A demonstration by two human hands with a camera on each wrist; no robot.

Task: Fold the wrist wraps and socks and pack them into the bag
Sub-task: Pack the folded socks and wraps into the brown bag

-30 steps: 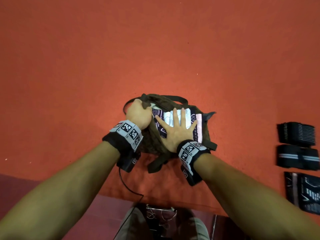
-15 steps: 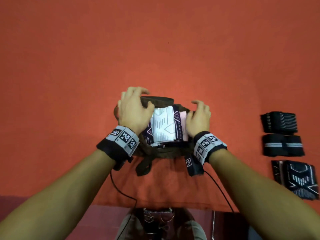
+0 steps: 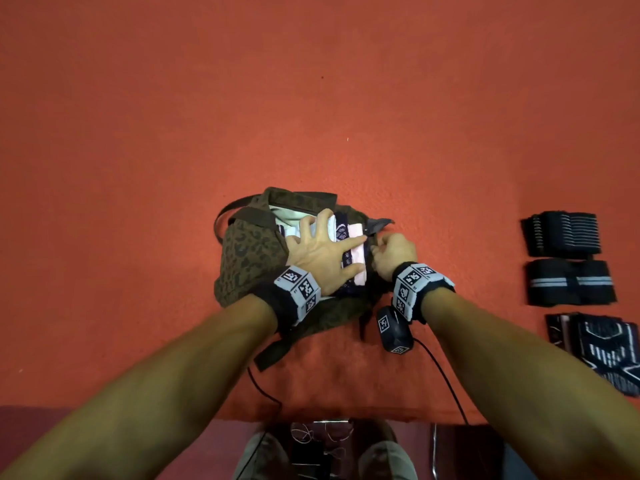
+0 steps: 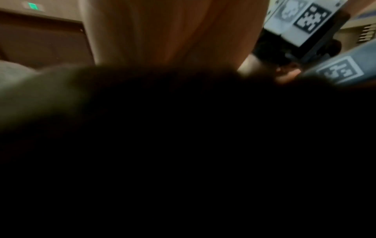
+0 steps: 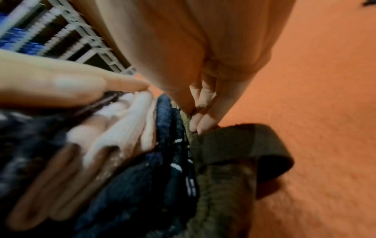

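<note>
bag (image 3: 249,258), olive camo, sits mid-frame on the red cloth (image 3: 138,168), mouth open, a dark strap (image 3: 221,220) looping out on its left side. Folded socks (image 3: 356,258) stand packed side by side in the opening: white, navy patterned, pale pink. left hand (image 3: 322,251) lies flat on top of them, fingers spread and straight, pressing down; forearm crosses over the bag's near wall. Left wrist view is mostly black, no detail there. right hand (image 3: 393,252) is just beside the socks at the bag's right rim, fingertips (image 5: 200,124) curled and pinching the olive edge next to a webbing loop (image 5: 244,145). Well apart at far right, three folded wrist wraps (image 3: 569,282) lie in a column on the cloth, not touching the bag.
</note>
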